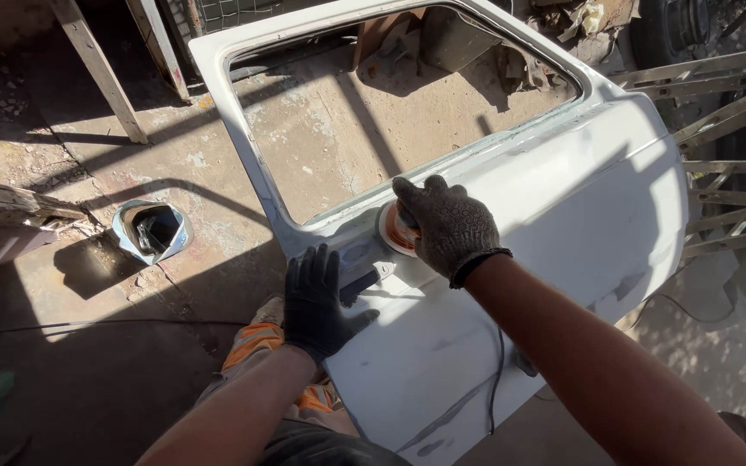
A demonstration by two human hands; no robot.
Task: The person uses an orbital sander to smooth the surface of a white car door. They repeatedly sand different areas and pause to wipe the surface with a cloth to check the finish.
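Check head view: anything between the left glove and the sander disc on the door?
Only bare white door panel, with a small dark recess, between left hand and sander disc under right hand.

My right hand (447, 226), in a grey knitted glove, grips a round orange-and-white sanding tool (395, 231) pressed against the white-primed car door panel (580, 216), just below its empty window opening. My left hand (315, 302), in a black glove, lies flat on the panel near its left edge. A crumpled shiny metal can (150, 230) sits on the dirt floor (88, 371) to the left, well apart from the door.
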